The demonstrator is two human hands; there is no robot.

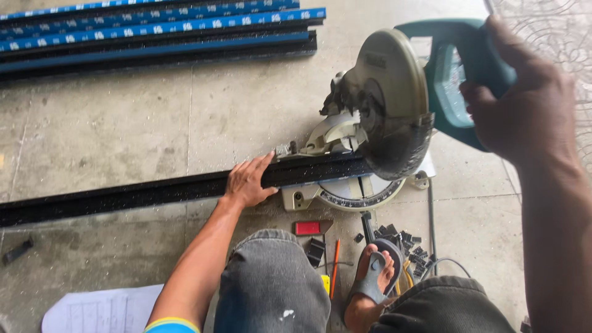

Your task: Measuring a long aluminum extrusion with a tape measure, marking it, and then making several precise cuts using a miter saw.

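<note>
Two hands at a mitre saw (pixel 376 117) on a dusty concrete floor (pixel 123 123).

Left hand (pixel 248 182) lies flat, fingers spread, pressing the long black profile (pixel 154 192) across the saw's base; right hand (pixel 524 102) is closed around the teal handle (pixel 468 68). Fingers sit near the blade path, and the unclamped profile could kick. Beyond the saw lie stacked blue-taped profiles (pixel 154 31).

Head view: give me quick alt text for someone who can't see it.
A right hand grips the teal handle of a miter saw raised above a long black profile, which the left hand presses down. More blue-taped profiles lie on the concrete floor.
</note>
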